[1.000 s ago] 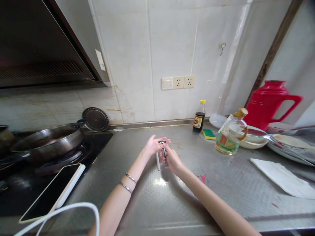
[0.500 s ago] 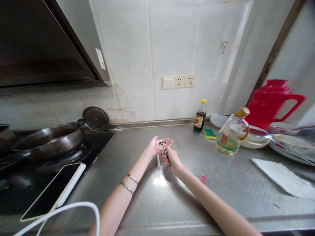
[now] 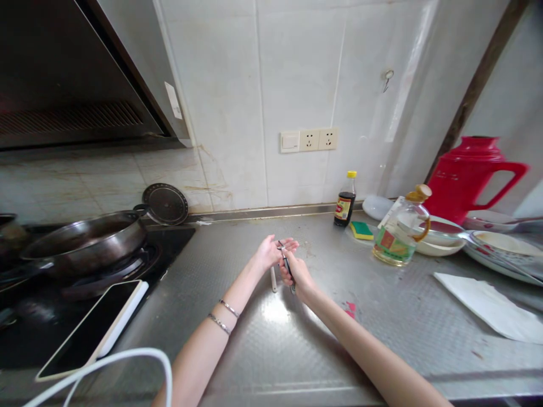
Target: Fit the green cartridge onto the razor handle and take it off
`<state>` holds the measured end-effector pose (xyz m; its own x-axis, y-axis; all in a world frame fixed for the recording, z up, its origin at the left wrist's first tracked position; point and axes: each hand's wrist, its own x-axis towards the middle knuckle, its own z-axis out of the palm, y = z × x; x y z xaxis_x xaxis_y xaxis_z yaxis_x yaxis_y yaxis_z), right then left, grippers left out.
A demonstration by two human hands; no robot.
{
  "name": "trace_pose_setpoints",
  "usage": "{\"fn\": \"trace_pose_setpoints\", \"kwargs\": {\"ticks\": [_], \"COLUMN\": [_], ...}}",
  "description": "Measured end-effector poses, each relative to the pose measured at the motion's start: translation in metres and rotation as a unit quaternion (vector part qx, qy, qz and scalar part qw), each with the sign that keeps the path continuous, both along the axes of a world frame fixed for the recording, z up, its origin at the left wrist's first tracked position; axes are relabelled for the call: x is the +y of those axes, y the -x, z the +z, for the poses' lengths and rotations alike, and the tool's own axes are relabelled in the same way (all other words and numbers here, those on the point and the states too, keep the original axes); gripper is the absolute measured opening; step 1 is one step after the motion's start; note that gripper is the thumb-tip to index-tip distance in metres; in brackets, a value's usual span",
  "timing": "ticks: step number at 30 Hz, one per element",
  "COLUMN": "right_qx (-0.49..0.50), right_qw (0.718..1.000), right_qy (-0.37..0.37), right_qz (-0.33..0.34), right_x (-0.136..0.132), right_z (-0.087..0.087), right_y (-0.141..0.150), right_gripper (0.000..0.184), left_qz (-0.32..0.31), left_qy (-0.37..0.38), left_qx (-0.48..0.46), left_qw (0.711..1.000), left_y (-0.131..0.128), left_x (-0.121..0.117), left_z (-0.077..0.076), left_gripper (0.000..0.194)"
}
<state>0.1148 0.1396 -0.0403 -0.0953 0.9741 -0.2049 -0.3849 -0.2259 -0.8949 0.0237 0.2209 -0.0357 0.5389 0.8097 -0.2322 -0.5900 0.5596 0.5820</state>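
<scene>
My right hand [image 3: 300, 277] is closed around the dark handle of a T-shaped peeler [image 3: 287, 265] with a narrow crosswise head. That head is at the palm side of my left hand [image 3: 271, 252], whose fingers stretch out to the right, palm up; whether it touches the skin I cannot tell. Just below my left hand, a slim white handle [image 3: 274, 281] points toward me, and its far end is hidden behind the hands. Both hands are over the metal counter [image 3: 237, 243].
Left: a pan [image 3: 89, 240] on the stove and a phone [image 3: 91, 333] beside a white cable [image 3: 139, 353]. Right: a soy sauce bottle [image 3: 344, 203], a sponge [image 3: 361, 230], an oil jug [image 3: 395, 240], a red thermos [image 3: 462, 181], stacked dishes [image 3: 500, 257] and white paper [image 3: 487, 305].
The peeler's head has turned from lying crosswise to a slanted, more edge-on angle in my right hand. Both hands stay close together, and the view has shifted slightly.
</scene>
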Motion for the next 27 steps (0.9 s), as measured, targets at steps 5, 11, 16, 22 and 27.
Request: {"fn": "trace_pose_setpoints", "kwargs": {"ticks": [5, 11, 16, 22, 27], "right_qx": [0.02, 0.053, 0.058, 0.064, 0.071], "right_qw": [1.0, 0.998, 0.998, 0.997, 0.996], "right_qy": [-0.012, -0.045, -0.037, -0.045, -0.052], "right_qz": [0.0, 0.0, -0.005, 0.0, -0.001], "right_x": [0.0, 0.006, 0.01, 0.01, 0.013], "right_z": [0.0, 0.001, 0.0, -0.002, -0.005], "right_y": [-0.002, -0.009, -0.013, -0.011, -0.011], "right_gripper": [0.038, 0.039, 0.041, 0.041, 0.039], "left_qz": [0.009, 0.059, 0.143, 0.145, 0.168], "left_qy": [0.003, -0.045, -0.016, -0.022, -0.1], "left_qx": [0.035, 0.128, 0.147, 0.214, 0.324], "left_qw": [0.999, 0.989, 0.979, 0.966, 0.925], "left_y": [0.003, 0.038, 0.07, 0.08, 0.077], "left_x": [0.001, 0.012, 0.015, 0.017, 0.017], "left_z": [0.003, -0.001, -0.013, -0.023, -0.023], "left_gripper": [0.055, 0.036, 0.035, 0.037, 0.036]}}
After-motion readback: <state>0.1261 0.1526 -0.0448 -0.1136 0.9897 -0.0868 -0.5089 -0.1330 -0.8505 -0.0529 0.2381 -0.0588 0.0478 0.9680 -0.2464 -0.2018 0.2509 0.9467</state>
